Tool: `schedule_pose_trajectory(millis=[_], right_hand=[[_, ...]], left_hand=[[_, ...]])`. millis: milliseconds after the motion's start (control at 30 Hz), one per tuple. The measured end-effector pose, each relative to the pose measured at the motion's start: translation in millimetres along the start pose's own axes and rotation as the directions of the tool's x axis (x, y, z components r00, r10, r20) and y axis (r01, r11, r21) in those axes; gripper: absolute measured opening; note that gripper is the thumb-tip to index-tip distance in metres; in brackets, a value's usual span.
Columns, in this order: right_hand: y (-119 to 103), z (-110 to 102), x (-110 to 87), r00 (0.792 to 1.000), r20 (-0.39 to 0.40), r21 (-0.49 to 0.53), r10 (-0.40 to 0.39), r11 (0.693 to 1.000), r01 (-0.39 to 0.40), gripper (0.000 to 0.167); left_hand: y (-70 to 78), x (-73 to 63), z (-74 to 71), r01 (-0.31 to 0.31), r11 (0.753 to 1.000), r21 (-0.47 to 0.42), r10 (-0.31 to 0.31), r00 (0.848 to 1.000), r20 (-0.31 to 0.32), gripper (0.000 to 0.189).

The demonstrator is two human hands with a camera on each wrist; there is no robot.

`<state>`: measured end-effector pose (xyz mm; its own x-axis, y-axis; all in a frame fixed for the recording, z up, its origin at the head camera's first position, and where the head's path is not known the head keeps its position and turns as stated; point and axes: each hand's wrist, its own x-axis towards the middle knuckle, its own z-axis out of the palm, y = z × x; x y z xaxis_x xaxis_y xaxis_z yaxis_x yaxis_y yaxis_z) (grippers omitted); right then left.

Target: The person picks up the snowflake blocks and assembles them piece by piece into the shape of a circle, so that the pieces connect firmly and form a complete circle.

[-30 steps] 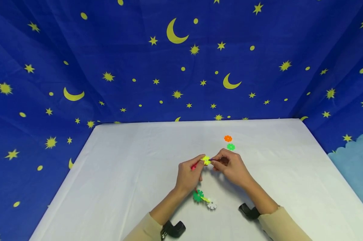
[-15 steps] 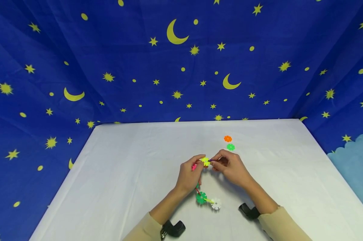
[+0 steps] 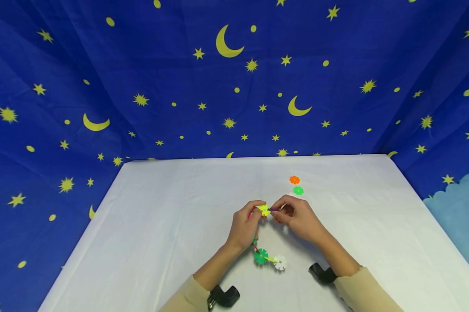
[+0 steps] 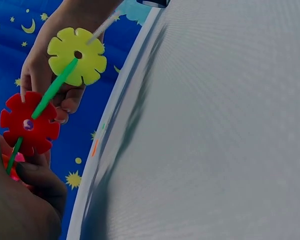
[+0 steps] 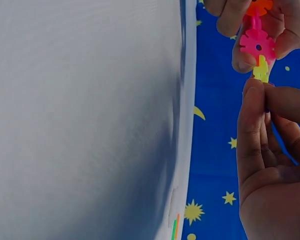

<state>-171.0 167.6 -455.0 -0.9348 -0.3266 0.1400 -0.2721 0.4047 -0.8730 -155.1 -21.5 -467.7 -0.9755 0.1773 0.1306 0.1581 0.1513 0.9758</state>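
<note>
Between thumb and fingers, my left hand [image 3: 244,225] holds a chain of notched plastic flower discs near its upper end. My right hand [image 3: 298,216] pinches a purple flower disc [image 3: 273,209], seen edge-on, against the notched rim of the yellow disc [image 3: 264,211]. A pink disc [image 5: 258,44] and an orange disc [image 5: 261,6] follow the yellow one in the right wrist view. Below my left hand the chain hangs with a green disc [image 3: 261,256] and a white disc [image 3: 280,262] at its end. The left wrist view has a red disc [image 4: 30,132] linked by green to a yellowish disc.
A loose orange disc [image 3: 294,180] and a light green disc [image 3: 298,190] lie on the white-covered table [image 3: 172,216] beyond my right hand. Something white shows partly behind that hand. A blue star-and-moon curtain [image 3: 203,78] surrounds the table's back and sides.
The hanging end of the chain has swung to the right. Both hands have sunk slightly, and the purple disc still meets the yellow one.
</note>
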Motion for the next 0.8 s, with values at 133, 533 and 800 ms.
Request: schedule_pose_trajectory(millis=[133,533,800], right_hand=[[4.2,-5.0,0.7,1.000,0.002,-0.018,0.011,1.000,-0.011,0.015],[24.3,-32.1,14.1,0.998,-0.040,-0.148,0.041,0.988,-0.046,0.016],[38.9,-48.1,23.2,0.991,-0.043,-0.236,0.124,0.963,-0.131,0.026]], left_hand=[[-10.3,2.7,1.1,0.004,1.000,-0.008,-0.005,1.000,-0.020,0.031],[-12.0,2.4,0.6,0.009,0.999,-0.034,-0.010,1.000,-0.029,0.032],[-10.6,1.9,0.7,0.019,0.999,-0.044,-0.020,0.999,-0.027,0.032]])
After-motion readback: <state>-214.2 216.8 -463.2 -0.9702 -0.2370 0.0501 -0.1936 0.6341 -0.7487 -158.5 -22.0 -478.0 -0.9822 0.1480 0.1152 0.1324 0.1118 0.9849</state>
